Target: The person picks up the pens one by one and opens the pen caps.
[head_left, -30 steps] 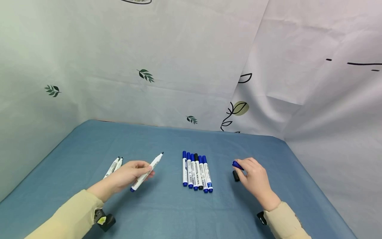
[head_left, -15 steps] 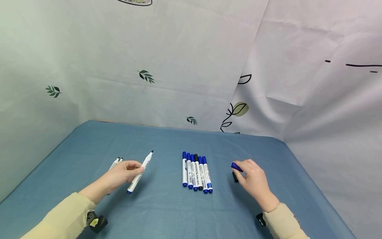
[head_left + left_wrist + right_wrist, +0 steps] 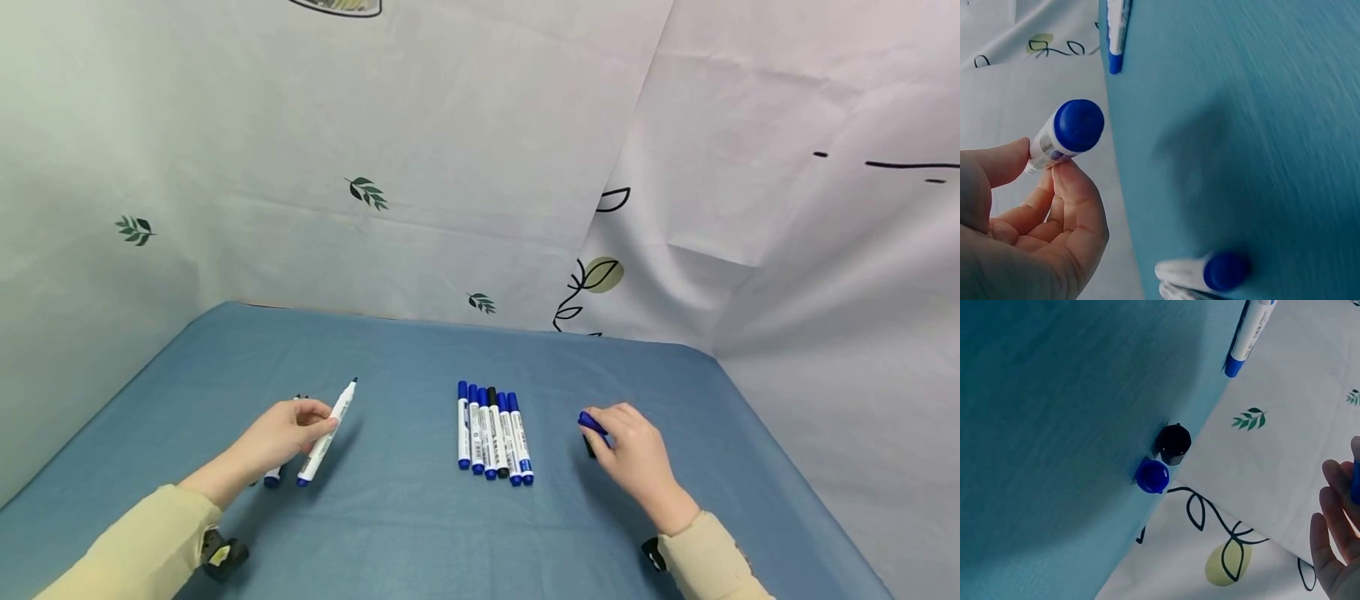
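Note:
My left hand (image 3: 279, 435) pinches an uncapped marker (image 3: 327, 435) between thumb and fingers, its dark tip pointing up and away and its blue end down. Below this hand lie uncapped markers (image 3: 1188, 274), mostly hidden by it in the head view. On the right, my right hand (image 3: 632, 450) pinches a blue marker cap (image 3: 591, 422) above the table. Beneath it stand a black cap (image 3: 1174, 444) and another blue cap (image 3: 1152, 477), side by side in the right wrist view. Only part of the right hand shows there, at the edge.
Several capped markers (image 3: 487, 433) lie side by side mid-table, blue ones with one black among them. A blue cloth (image 3: 420, 542) covers the table. Pale patterned fabric (image 3: 450, 167) hangs behind and along the sides.
My left hand has moved left with the marker, coming over the loose uncapped markers and covering more of them. The right hand, still pinching the blue cap, has barely shifted.

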Demonstrator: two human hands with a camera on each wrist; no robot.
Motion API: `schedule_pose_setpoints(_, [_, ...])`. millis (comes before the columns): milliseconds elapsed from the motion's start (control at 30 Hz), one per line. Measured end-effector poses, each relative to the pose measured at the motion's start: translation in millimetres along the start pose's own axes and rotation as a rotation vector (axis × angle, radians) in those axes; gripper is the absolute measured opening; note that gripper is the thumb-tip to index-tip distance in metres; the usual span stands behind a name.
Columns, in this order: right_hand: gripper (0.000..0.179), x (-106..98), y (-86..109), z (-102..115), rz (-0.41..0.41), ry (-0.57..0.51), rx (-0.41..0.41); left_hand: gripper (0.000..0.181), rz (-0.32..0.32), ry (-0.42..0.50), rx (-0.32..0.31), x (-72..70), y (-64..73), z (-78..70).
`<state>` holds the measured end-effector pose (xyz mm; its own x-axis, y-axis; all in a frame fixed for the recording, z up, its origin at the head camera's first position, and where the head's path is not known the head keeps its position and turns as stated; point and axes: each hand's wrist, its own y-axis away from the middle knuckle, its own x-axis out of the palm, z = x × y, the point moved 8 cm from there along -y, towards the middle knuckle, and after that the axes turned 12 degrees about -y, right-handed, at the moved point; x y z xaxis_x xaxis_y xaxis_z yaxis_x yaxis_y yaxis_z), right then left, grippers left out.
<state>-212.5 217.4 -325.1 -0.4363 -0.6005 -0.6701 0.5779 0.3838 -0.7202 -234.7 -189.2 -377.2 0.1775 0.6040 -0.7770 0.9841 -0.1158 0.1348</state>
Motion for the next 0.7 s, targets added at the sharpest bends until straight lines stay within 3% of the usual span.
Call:
schedule_pose_setpoints(200, [0.026, -0.7, 2.4, -0.2, 0.000, 0.002, -0.001, 0.029, -0.049, -0.076, -0.025, -7.3, -2.3, 16.5])
schedule_pose_setpoints(500, [0.026, 2.4, 1.9, 0.8, 0.026, 0.022, 0.011, 0.029, -0.029, -0.066, -0.144, -12.4, -2.8, 37.7])
schedule_pose_setpoints(700, [0.026, 3.9, 1.5, 2.2, 0.034, 0.022, 0.016, 0.021, -0.031, -0.084, -0.172, -13.1, -4.9, 45.9])
